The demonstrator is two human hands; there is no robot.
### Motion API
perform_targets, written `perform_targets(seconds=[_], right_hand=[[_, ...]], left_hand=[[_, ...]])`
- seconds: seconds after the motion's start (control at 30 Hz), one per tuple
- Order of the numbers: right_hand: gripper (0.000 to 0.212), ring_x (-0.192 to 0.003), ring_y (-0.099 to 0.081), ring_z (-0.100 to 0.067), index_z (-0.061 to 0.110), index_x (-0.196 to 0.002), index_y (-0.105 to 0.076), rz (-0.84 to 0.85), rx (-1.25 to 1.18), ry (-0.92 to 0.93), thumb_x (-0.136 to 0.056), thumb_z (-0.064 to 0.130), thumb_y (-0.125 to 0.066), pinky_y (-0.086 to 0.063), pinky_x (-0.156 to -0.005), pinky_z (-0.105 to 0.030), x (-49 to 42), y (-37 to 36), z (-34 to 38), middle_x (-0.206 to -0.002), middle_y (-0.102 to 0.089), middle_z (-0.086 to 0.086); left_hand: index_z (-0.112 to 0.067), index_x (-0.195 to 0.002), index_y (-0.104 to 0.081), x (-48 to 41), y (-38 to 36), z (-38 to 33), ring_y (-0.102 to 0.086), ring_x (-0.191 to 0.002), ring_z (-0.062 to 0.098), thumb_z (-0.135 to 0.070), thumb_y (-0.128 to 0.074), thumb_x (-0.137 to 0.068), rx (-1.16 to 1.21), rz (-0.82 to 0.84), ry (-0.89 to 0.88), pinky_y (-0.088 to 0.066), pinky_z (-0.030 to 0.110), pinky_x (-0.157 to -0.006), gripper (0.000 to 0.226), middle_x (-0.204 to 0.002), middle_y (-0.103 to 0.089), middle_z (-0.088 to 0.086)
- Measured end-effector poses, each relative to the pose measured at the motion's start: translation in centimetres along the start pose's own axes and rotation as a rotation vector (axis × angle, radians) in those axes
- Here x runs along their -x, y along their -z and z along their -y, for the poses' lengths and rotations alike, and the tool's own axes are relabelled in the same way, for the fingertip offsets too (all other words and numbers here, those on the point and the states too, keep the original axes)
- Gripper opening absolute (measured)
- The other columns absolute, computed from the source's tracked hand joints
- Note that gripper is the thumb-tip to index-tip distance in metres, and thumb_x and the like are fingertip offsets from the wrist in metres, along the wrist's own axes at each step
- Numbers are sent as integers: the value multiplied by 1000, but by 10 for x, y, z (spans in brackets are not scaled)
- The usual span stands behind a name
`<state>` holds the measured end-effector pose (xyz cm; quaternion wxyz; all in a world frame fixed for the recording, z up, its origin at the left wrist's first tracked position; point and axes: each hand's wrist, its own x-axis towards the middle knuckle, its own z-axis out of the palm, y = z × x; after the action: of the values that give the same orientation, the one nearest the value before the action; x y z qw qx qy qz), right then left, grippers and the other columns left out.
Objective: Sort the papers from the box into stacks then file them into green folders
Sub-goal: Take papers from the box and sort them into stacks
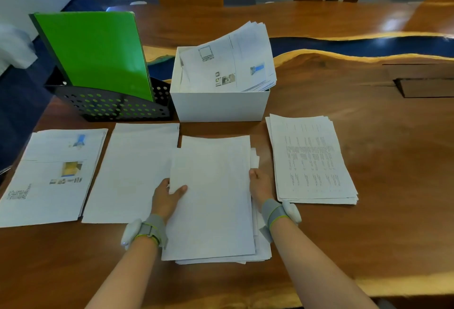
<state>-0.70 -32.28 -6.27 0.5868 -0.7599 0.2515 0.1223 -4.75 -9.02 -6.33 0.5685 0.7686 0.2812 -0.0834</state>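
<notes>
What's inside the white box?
A loose pile of printed papers, leaning out over the white box rim; top sheet shows a QR code. Lower sheets and box floor are covered.

Four paper stacks (54,176) (132,173) (213,198) (312,158) lie on one desk (368,235). There is one white box (221,107) of papers and one black rack (110,108) of green folders (98,50), their number unclear. Two hands (167,198) (260,186) show, with two wristbands (149,230) (275,213).

Four white paper stacks (132,173) line the brown wooden table (368,235); behind them, white cardboard box (221,106), with black perforated rack (110,108) holding green folders (98,50) at its left.
</notes>
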Motion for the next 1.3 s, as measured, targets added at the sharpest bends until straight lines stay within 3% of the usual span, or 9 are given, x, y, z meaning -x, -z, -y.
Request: perform_targets(seconds=[0.1, 0.17, 0.27, 0.4, 0.57, 0.87, 1.03, 1.13, 1.3], right_hand=[[40, -62, -36, -13, 12, -64, -41, 28, 41, 14, -103, 18, -35, -30, -67, -26, 5, -7, 4, -66, -41, -1], [30, -81, -50, -16, 5, -89, -59, 29, 54, 53, -101, 28, -42, -36, -78, -24, 5, -7, 7, -86, -54, 0], [44, -104, -55, -6, 19, -126, -52, -62, -53, 235, -87, 34, -66, -38, -86, -16, 4, 1, 25, -110, -54, 15], [75, -109, -63, -16, 19, -128, -53, 91, -319, 226, -63, 35, -86, -52, -90, -32, -2, 14, 61, -119, -66, 3], [23, -80, -72, -14, 19, -91, -69, 214, -420, 359, -74, 5, -78, -59, -70, -27, 6, 15, 113, -84, -75, 6], [33, -90, -68, -27, 4, -100, -67, 136, -470, 389, -70, -3, -79, -55, -88, -40, 31, 9, 123, -96, -71, -12], [24, -79, -67, -3, 21, -89, -65, 138, -437, 303, -80, 1, -71, -55, -78, -20, 30, 2, 98, -92, -69, 1], [24, -80, -68, -1, 22, -92, -65, 139, -424, 302, -79, 3, -72, -56, -79, -21, 25, 0, 96, -95, -69, 1], [76, -108, -63, -20, 15, -124, -49, 88, -407, 355, -59, 12, -89, -53, -92, -35, 11, 8, 102, -116, -65, -4]], left_hand=[[-8, -119, -56, 2, -9, -7, -61, -102, 26, -15, -66, -88, -40, 20, -63, -50, 38, -91, 34, -114, -63, 8], [-10, -119, -58, 2, -8, -17, -62, -96, 23, -13, -65, -88, 13, 26, -97, -51, 33, -85, 31, -111, -64, 6], [-16, -110, -61, 0, 4, -40, -65, -86, 14, -11, -66, -87, 155, 95, -151, -55, 24, -69, 25, -102, -68, 1], [-16, -105, -64, -4, 24, -71, -69, -85, 13, -8, -65, -85, 302, 186, -222, -57, 21, -68, 21, -100, -70, 0], [-17, -104, -64, 0, 28, -110, -69, -82, 5, -5, -70, -80, 372, 102, -379, -55, 18, -70, 27, -95, -71, -6], [-10, -108, -64, 3, 22, -117, -68, -87, 12, -5, -72, -79, 405, 43, -432, -56, 26, -73, 31, -98, -71, -1], [-13, -100, -66, -2, 10, -91, -65, -85, 17, -9, -72, -81, 364, 8, -299, -52, 30, -75, 20, -93, -69, 0], [-22, -88, -70, -4, 10, -89, -66, -83, 15, -15, -74, -80, 365, -14, -268, -51, 29, -74, 11, -87, -71, -8], [-22, -85, -72, -4, 19, -93, -68, -78, 18, -12, -81, -70, 364, 60, -266, -55, 29, -69, 20, -82, -74, -7]])
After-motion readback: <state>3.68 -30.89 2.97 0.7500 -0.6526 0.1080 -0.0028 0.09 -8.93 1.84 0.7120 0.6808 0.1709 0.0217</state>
